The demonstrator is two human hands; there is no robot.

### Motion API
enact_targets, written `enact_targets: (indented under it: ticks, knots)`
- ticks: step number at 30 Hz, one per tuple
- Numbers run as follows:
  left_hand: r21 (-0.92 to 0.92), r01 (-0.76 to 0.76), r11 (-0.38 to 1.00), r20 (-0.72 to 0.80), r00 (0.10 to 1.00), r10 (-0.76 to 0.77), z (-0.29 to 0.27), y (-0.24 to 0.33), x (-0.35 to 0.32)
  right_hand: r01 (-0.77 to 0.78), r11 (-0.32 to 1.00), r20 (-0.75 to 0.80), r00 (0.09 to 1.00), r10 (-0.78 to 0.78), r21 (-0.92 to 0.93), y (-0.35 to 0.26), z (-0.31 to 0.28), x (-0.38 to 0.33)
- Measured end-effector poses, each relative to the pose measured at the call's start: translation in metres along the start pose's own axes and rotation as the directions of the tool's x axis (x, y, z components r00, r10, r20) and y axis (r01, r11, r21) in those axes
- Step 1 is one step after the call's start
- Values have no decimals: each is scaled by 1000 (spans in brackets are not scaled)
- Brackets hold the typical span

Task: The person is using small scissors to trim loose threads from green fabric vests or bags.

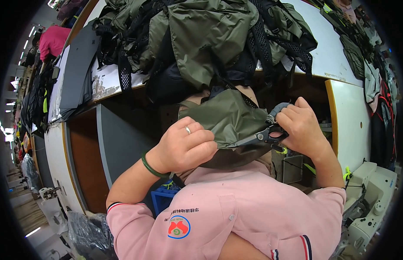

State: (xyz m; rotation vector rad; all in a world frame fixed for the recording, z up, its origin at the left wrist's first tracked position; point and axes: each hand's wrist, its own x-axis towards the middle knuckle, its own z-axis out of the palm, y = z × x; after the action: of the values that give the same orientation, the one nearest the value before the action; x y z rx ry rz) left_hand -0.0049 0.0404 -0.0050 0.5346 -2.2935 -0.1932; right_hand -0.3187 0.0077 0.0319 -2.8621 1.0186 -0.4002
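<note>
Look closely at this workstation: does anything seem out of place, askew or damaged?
Nothing looks damaged. The heap of olive fabric pieces on the white table spills over its front edge. The left hand grips an olive piece; the right hand holds small snips against it.

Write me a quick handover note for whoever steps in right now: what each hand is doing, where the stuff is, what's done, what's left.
Left hand: closed, gripping the edge of the olive-green fabric piece, held up in front of the chest.
Right hand: closed on the scissors, blades pointing left and lying against the fabric's lower edge.
Pile of olive-green and black bags lies on the white table ahead.
Sewing machine at lower right.
Done: the piece is in hand with the scissors at its edge.
Left: the trimming itself; whether any cut has been made cannot be told.
</note>
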Motion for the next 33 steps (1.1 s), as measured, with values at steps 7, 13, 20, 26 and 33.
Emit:
enact_targets:
  ticks: [7, 13, 20, 26, 33]
  knots:
    - [-383, 444, 810, 215, 896, -389, -1, -1, 6, -43, 992, 109, 994, 30, 121, 10, 7, -6]
    - [-585, 775, -238, 768, 437, -468, 6, -15, -5, -157, 961, 102, 985, 136, 228, 18, 7, -2]
    - [-572, 682, -455, 814, 404, -418, 8, -15, -1, -142, 970, 165, 980, 110, 198, 15, -9, 0]
    - [-578, 666, -472, 811, 405, -422, 11, -12, 3, -118, 975, 208, 975, 77, 189, 13, -11, 1]
    - [-573, 671, -471, 814, 401, -420, 11, -9, 3, -154, 955, 286, 955, 79, 253, 12, -10, -1]
